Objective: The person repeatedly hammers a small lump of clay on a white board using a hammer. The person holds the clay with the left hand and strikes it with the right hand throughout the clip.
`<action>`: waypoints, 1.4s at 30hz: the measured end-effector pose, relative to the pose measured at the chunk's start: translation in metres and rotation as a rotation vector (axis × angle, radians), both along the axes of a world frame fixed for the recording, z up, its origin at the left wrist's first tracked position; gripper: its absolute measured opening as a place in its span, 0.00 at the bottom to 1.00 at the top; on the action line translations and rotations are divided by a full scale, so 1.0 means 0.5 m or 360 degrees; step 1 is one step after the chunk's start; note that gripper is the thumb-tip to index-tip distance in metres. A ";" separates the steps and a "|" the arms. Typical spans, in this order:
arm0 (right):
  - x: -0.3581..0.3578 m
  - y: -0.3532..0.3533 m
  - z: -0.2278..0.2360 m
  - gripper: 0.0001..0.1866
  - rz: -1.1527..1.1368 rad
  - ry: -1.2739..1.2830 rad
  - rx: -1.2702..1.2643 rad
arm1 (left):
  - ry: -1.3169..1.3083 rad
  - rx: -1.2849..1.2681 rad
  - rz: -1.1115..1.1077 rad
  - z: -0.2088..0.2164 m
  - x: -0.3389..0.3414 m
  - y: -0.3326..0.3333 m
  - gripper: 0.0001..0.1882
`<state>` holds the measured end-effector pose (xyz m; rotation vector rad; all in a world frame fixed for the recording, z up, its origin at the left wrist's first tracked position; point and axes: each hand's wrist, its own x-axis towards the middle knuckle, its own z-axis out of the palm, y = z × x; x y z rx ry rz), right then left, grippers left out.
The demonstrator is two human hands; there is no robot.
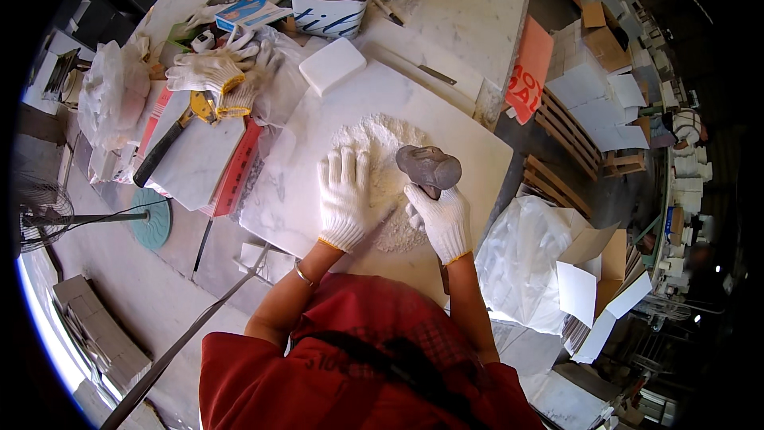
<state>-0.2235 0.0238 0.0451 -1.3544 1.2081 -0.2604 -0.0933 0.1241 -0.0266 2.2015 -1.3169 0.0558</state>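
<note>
Two gloved hands | left hand (344,197) spread flat on marble slab (294,183) | right hand (440,221) grip clenching hammer (430,167)

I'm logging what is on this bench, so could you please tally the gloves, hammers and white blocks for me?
Gloves worn: 2, on the left hand and the right hand
Spare gloves lying loose: 2 as far as shows
Hammers: 2, the hammer in the right hand and the yellow-headed hammer
White block: 1
Total: 7
</note>
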 end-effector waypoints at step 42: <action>-0.014 -0.024 -0.053 0.13 0.0180 0.0083 0.0368 | 0.0023 -0.0113 0.0028 -0.005 0.013 0.003 0.46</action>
